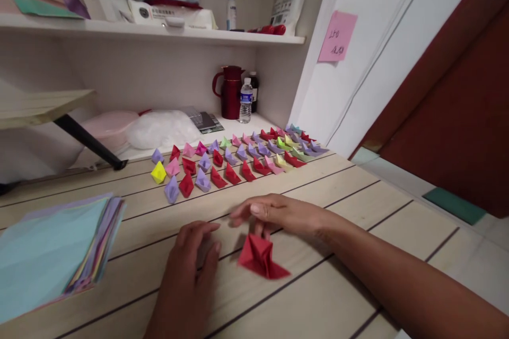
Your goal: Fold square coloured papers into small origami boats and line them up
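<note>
A red folded-paper boat [260, 258] rests on the slatted wooden table in front of me. Just behind it is my right hand [274, 213], its fingers apart and loosely bent. Its lower fingertips come close to the boat's back edge, and I cannot tell whether they touch it. To the boat's left, my left hand [195, 262] is held open, thumb and fingers curved apart around nothing. Beyond both hands, several rows of small paper boats [231, 174] in red, purple, pink, yellow and green stand on the table.
At the left lies a stack of coloured paper [51, 254], light blue on top. A dark red jug [231, 92] and a water bottle [246, 100] stand at the back beneath a loaded white shelf [167, 30]. A black-legged wooden stand [47, 107] juts in from the left.
</note>
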Demonstrator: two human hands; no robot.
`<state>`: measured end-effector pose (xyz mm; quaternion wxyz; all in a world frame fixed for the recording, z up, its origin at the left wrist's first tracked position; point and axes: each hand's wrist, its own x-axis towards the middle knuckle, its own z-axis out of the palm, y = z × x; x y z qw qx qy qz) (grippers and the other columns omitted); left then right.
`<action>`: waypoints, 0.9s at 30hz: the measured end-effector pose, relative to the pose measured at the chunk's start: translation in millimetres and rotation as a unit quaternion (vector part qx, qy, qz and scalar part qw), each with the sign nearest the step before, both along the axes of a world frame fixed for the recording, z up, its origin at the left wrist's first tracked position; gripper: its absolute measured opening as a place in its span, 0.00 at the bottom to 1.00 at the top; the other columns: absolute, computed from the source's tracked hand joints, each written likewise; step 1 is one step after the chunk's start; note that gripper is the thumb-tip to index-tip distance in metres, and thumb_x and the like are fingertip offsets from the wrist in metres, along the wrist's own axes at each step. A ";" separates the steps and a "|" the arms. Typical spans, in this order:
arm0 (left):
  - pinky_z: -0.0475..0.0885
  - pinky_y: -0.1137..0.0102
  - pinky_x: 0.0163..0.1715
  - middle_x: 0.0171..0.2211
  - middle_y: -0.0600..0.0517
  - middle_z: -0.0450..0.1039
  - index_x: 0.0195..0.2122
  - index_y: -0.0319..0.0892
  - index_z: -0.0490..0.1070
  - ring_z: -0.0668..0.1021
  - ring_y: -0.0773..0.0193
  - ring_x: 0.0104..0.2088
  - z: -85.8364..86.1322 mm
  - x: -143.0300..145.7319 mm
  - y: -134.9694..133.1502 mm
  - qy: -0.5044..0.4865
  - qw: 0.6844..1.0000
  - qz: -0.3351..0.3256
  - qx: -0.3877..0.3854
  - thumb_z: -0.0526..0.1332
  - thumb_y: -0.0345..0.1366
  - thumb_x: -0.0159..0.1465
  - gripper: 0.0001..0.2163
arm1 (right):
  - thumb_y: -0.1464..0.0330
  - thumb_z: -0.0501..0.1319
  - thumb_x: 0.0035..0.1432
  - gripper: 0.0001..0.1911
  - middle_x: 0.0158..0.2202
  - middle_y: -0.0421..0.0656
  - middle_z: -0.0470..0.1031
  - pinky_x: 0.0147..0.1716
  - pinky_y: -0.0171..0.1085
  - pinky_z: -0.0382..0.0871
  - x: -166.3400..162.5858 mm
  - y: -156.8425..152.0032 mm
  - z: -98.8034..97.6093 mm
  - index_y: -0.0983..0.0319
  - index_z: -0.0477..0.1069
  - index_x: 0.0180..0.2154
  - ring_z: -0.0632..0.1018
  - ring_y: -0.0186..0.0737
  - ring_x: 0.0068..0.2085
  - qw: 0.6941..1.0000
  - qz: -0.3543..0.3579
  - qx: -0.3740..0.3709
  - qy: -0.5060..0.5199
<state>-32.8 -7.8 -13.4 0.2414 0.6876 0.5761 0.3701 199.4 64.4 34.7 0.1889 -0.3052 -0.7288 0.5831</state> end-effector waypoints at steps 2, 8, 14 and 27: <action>0.70 0.58 0.49 0.46 0.50 0.68 0.47 0.49 0.68 0.74 0.58 0.47 3.8 -1.2 0.1 -0.021 1.000 0.003 -0.013 0.54 0.42 0.66 0.11 | 0.54 0.51 0.68 0.22 0.51 0.47 0.74 0.32 0.32 0.69 -3.2 -2.7 -0.1 0.56 0.66 0.58 0.78 0.35 0.37 0.999 -0.034 -0.023 0.011; 0.67 0.63 0.52 0.48 0.51 0.68 0.47 0.50 0.69 0.72 0.61 0.51 12.9 -3.1 -1.2 -0.022 0.998 -0.057 -0.032 0.54 0.39 0.66 0.10 | 0.59 0.59 0.63 0.17 0.32 0.42 0.75 0.27 0.31 0.65 -6.2 6.1 -15.3 0.64 0.76 0.45 0.72 0.33 0.29 0.994 -0.090 0.061 -0.028; 0.61 0.65 0.60 0.56 0.55 0.65 0.47 0.56 0.70 0.67 0.64 0.59 30.1 -6.5 -7.7 -0.006 0.958 -0.251 -0.137 0.50 0.38 0.68 0.12 | 0.60 0.61 0.62 0.15 0.37 0.43 0.77 0.33 0.33 0.68 -9.0 12.6 -27.1 0.63 0.76 0.43 0.73 0.34 0.32 0.994 -0.077 0.070 -0.020; 0.66 0.52 0.56 0.57 0.49 0.69 0.44 0.51 0.74 0.70 0.53 0.58 17.2 -8.3 -68.5 0.082 0.983 -0.151 -0.071 0.57 0.36 0.62 0.11 | 0.58 0.57 0.65 0.18 0.47 0.43 0.77 0.45 0.40 0.68 35.8 -99.8 14.2 0.54 0.70 0.54 0.76 0.44 0.46 0.959 -0.140 0.197 -0.145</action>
